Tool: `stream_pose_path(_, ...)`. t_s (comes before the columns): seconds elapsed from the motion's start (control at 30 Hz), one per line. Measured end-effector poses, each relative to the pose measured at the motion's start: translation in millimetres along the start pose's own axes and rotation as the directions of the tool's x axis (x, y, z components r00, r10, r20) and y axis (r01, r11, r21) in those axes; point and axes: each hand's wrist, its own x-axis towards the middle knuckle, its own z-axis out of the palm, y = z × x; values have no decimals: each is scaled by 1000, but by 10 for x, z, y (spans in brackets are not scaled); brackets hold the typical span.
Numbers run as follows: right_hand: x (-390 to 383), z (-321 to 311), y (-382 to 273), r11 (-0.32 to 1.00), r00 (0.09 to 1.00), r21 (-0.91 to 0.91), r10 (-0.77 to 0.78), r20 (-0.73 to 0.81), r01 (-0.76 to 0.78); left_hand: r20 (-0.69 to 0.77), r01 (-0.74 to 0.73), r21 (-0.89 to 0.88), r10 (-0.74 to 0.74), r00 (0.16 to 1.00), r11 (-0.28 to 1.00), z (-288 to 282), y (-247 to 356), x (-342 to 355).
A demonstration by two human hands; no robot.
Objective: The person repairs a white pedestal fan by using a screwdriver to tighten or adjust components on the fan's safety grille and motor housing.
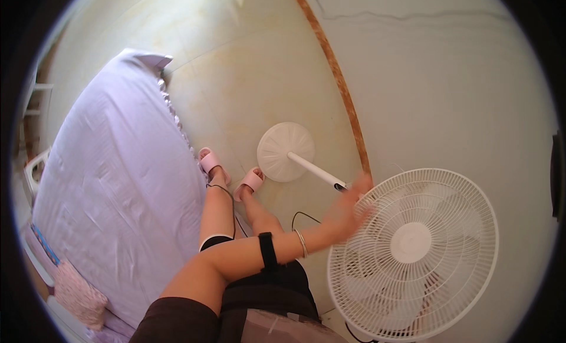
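A white pedestal fan point(411, 242) fills the lower right, its round grille facing me. Its pole point(312, 168) runs from the grille's upper left edge to a round ribbed base point(277, 143) on the floor. A small dark panel point(340, 187) sits on the pole near the fan head. My left hand point(348, 216) is at the grille's left rim, close to the top of the pole; motion smears its fingers. Through the lower grille, my right hand point(429, 296) shows in part behind the fan head, its grip hidden by the bars and blades.
A bed with a lilac sheet point(118, 166) takes up the left side, with a pink patterned pillow point(79, 293) at its lower end. My feet, in pink slippers point(210, 161), stand between bed and fan base. Dark cable point(305, 214) loops near my left wrist. A pale wall point(448, 89) rises at right.
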Motion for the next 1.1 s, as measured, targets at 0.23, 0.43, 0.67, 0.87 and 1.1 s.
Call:
stream_pose_path(0.23,-154,732,708,971,989,206,137,-54,-123,-368,-199,54,205,907,979,-413,-143,510)
stream_pose_path(0.43,-319,1561,1108,921,963,322,257,-81,-219,-177,-132,55,140,974,990,-755,-23,226)
stream_pose_path(0.67,-333,2255,1307,876,939,403,329,-100,-264,-183,-15,107,35,983,994,-997,-12,140)
stream_pose_path(0.87,-337,2506,1479,864,919,414,369,-138,-285,28,-192,101,190,981,976,-917,-210,601)
stream_pose_path(1.1,-414,2719,1571,860,911,411,388,-140,-303,362,-138,-9,132,923,990,-625,-260,533)
